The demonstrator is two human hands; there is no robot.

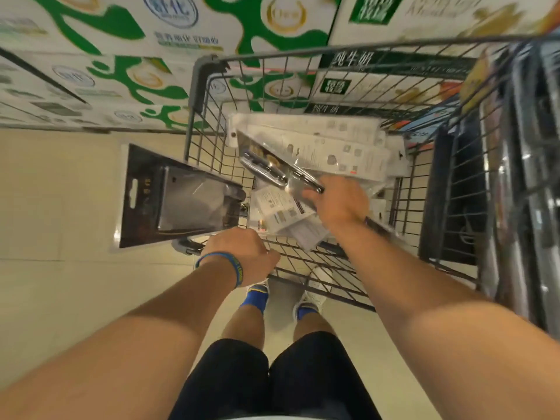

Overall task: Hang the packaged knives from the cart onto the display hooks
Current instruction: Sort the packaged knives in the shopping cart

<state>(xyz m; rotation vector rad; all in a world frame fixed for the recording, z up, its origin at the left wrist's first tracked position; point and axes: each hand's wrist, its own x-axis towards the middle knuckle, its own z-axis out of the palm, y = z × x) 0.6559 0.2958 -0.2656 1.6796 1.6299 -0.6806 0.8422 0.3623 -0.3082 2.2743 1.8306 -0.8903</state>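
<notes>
Black card under clear plastic, out over the left rim of the cart (209, 137): one packaged knife (178, 195) already lifted free. It is gripped at its near end by the left hand (239, 256), fingers curled round the edge, hang slot at the far end.

Right hand (336, 203) down inside the cart, on the loose heap of packs. Fingers (310, 195) bent onto a clear blister pack (269, 166) with a dark-handled knife in it. Thumb hidden, so cannot tell whether pinching the pack or only resting on it.

White-backed packs (333, 147) just beneath and behind, overlapping one another. Stacked milk cartons (151, 40) beyond the cart.

Step in hand, by the look of it: picking the next pack. Best to take the blister pack by its card edge, not across the plastic bubble. Lift straight up to avoid dragging the white-backed packs along. Turn the hang hole uppermost before swinging towards the display rack (515, 147) at the right, too blurred to show any free hook. Keep the black pack level and off the wire wall to avoid snagging. Probably early in the job, judging by the heap left in the cart.
</notes>
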